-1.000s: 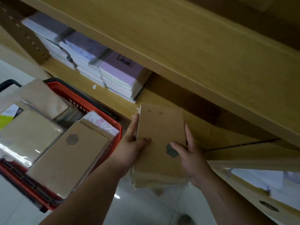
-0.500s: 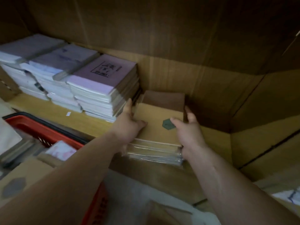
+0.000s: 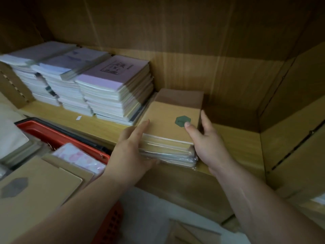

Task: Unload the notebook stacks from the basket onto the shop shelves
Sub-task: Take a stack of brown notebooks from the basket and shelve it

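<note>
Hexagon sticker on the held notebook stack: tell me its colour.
The hexagon sticker is dark green; head view.

Left of the grip stand three pale shelved piles [image 3: 73,67] — the nearest lilac-topped — and a small white scrap [image 3: 79,117] lies before them; below, pale floor [image 3: 149,217].
</note>
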